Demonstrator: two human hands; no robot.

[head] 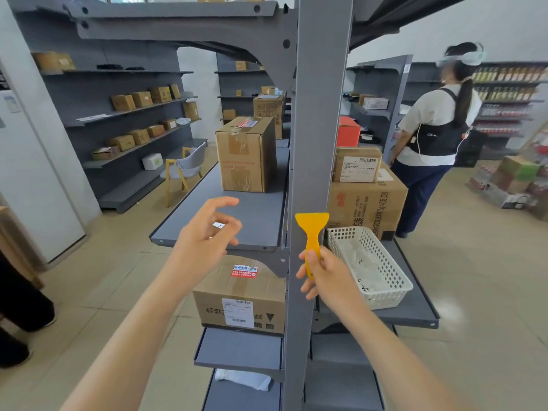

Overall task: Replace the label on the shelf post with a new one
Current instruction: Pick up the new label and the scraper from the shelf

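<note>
Both forearms reach toward the grey shelf post, right hand fingers clenched on a yellow scraper best kept flat against it, left hand pinching what may be the label.

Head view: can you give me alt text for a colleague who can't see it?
The right hand holds a yellow plastic scraper upright against a grey shelf post, while the left hand pinches a small white scrap beside it. A white mesh basket and cardboard boxes sit on the shelves.
</note>
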